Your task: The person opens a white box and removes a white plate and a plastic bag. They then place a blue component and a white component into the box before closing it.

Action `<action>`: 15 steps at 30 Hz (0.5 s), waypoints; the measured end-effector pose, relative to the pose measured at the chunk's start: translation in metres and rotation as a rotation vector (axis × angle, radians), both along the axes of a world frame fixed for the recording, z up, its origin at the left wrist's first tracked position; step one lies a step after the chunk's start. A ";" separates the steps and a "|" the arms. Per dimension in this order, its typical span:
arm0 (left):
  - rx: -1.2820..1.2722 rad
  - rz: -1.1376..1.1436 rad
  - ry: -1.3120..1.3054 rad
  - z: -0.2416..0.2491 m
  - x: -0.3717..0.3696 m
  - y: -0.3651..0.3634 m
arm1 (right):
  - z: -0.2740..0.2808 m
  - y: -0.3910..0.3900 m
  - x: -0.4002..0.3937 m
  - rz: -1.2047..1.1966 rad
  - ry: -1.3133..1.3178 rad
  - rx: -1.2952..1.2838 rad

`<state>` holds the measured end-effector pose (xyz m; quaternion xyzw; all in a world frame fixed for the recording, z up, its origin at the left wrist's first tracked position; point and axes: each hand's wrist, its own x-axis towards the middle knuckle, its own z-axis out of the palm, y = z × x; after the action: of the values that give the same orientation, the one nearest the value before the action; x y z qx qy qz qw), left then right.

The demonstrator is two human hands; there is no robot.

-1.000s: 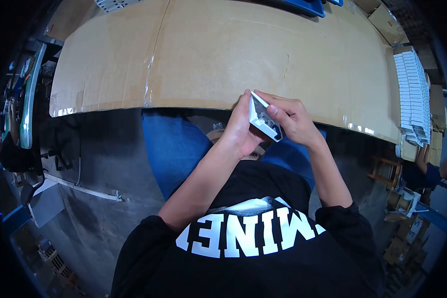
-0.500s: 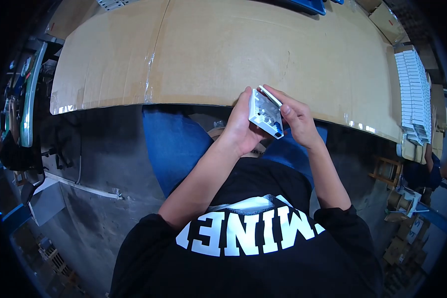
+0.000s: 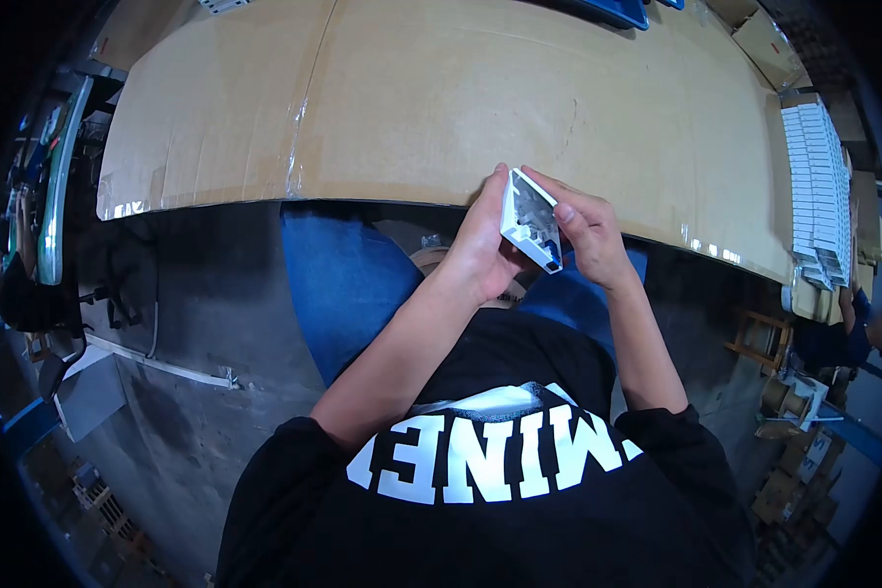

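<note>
A shallow white plastic housing (image 3: 522, 235) is held tilted above my lap, close to the table's front edge. Grey-clear, white and blue parts show inside its open face. My left hand (image 3: 480, 243) is wrapped round its left side, the palm under it and the fingers partly hidden behind. On the other side, my right hand (image 3: 592, 235) grips the upper right edge, its thumb near the rim and the fingers reaching over the top.
A cardboard-covered table (image 3: 412, 108) spreads out in front of me, with a blue tray (image 3: 612, 12) at its far edge. White boxes (image 3: 815, 186) are stacked at the right end. Wooden stools (image 3: 760, 338) and cartons (image 3: 799, 465) stand on the right; a person's dark sleeve (image 3: 24, 294) shows at far left.
The white strip under my right fingers, standing apart from the housing's upper right edge before, now lies against it. The housing has turned slightly, and both hands keep their hold.
</note>
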<state>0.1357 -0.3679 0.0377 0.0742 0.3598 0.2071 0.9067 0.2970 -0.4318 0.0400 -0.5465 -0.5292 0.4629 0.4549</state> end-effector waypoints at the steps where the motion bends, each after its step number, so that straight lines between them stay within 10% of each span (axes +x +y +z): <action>1: 0.002 -0.014 -0.005 0.003 0.000 0.000 | 0.002 0.000 0.001 -0.001 0.000 -0.001; 15: 0.039 -0.044 0.086 0.008 0.002 -0.004 | 0.014 0.006 -0.001 0.078 -0.268 0.127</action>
<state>0.1377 -0.3720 0.0458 0.1084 0.3926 0.1908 0.8932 0.2957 -0.4253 0.0539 -0.5524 -0.6342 0.3687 0.3958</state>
